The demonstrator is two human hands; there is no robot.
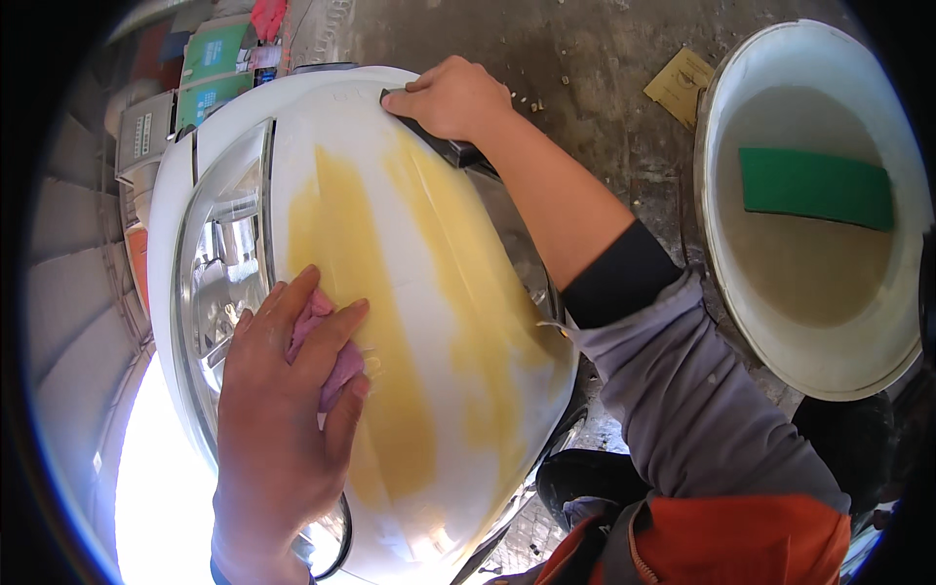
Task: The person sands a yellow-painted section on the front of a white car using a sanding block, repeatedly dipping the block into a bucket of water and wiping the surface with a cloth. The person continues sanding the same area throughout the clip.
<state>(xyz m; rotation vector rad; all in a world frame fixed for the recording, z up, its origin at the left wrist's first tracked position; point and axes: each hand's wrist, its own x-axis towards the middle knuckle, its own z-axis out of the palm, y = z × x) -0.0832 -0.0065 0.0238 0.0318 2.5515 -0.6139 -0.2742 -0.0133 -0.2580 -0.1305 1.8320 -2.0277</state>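
Note:
In front of me is a white car bumper (420,322) with long yellow patches, apparently filler, along its curve. My left hand (281,395) presses a crumpled pink cloth or sponge (344,373) against the panel, next to a clear headlight (227,241). The fingers partly cover the pink piece, and small wet marks show beside it. At the bumper's far edge, my right hand (453,99) grips a black block (431,139) with the thumb along its near end. The block lies along the panel's edge; its underside is hidden.
To the right stands a white bucket (720,241) of cloudy water with a green rectangular sheet or pad (815,189) in it. A tan square of paper (680,86) lies on the stained floor (585,44) beside it. Green boxes (212,55) stand at the far left.

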